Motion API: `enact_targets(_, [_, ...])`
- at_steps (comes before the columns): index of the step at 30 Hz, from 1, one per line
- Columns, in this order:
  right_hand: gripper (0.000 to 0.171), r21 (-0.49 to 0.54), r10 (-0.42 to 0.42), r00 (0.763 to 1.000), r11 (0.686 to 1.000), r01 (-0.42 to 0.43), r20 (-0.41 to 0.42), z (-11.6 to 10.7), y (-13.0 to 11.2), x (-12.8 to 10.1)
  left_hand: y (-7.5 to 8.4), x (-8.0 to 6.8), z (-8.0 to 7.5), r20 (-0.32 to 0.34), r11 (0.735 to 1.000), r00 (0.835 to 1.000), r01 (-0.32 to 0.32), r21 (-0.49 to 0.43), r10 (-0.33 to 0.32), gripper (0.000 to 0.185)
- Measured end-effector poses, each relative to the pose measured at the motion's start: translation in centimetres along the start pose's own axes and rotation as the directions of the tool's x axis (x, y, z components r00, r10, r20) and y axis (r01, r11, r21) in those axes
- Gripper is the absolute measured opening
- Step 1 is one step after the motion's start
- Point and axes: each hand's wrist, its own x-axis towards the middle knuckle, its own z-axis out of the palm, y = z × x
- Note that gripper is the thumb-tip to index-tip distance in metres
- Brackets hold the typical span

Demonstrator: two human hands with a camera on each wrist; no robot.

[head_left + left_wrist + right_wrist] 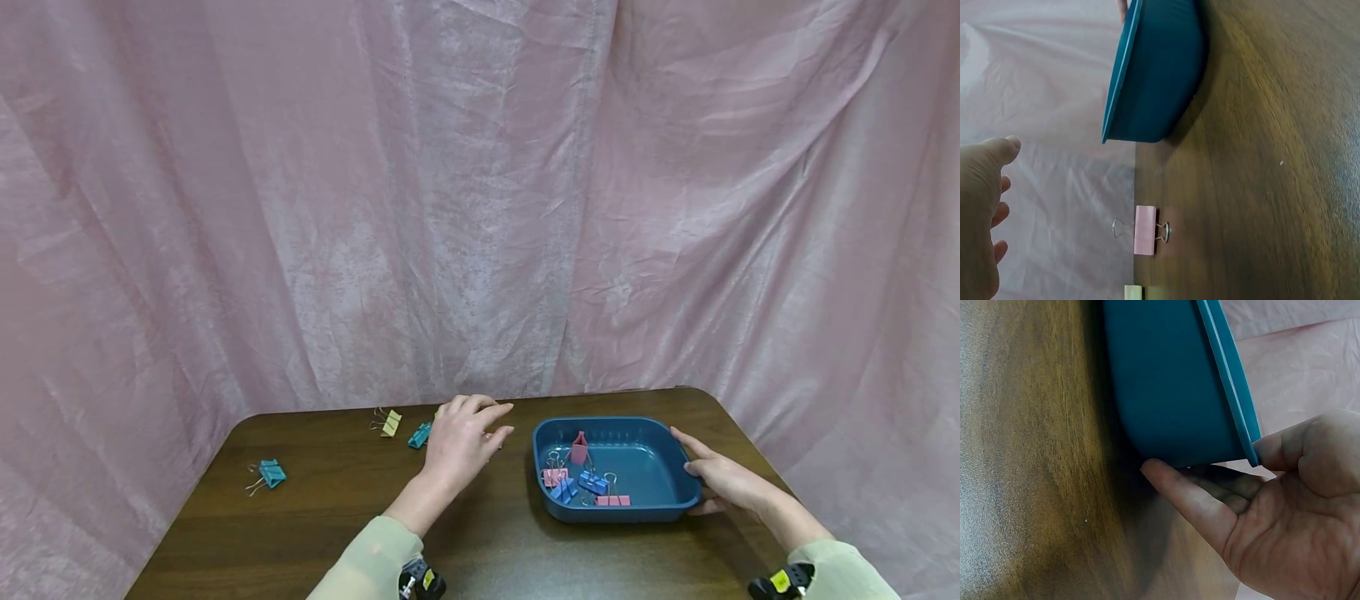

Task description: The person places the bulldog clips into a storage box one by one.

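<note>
A blue tray (675,457) stands on the brown table (337,533), right of centre, with several pink and blue binder clips (592,483) in it. My right hand (701,467) holds the tray's right side, the thumb (1285,450) on the rim and the fingers (1191,500) against the wall (1172,381) near its base. My left hand (491,421) hovers just left of the tray, fingers relaxed and holding nothing. A pink clip (1145,230) lies on the table beneath that hand (985,206), apart from it.
A yellow clip (391,422) and a teal clip (420,435) lie near the far edge, left of my left hand. Another teal clip (272,472) lies towards the left edge. A pink curtain (480,192) hangs behind the table.
</note>
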Motion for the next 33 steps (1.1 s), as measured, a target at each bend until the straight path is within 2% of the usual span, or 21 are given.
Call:
enact_targets(3, [0.069, 0.002, 0.000, 1.000, 1.000, 0.000, 0.002, 0.0, 0.0, 0.0, -0.3, -0.1, -0.1, 0.015, 1.000, 1.000, 0.009, 0.006, -0.009, 0.034])
enact_targets(9, [0.069, 0.001, 0.000, 1.000, 1.000, 0.000, 0.009, 0.0, -0.1, -0.1, -1.1, -0.3, -0.3, 0.000, 0.999, 1.000, 0.013, 0.033, -0.013, 0.035])
enact_targets(26, [0.069, 0.000, 0.007, 1.000, 1.000, -0.007, 0.008, 0.0, -0.2, -0.2, -2.8, -0.9, -0.3, 0.071, 0.995, 0.995, 0.067, 0.077, -0.072, 0.033])
enact_targets(33, [0.069, -0.003, 0.003, 1.000, 1.000, -0.003, 0.006, 0.0, -0.3, -0.2, -3.4, -1.2, -0.2, 0.075, 0.994, 0.994, 0.075, 0.085, -0.081, 0.032])
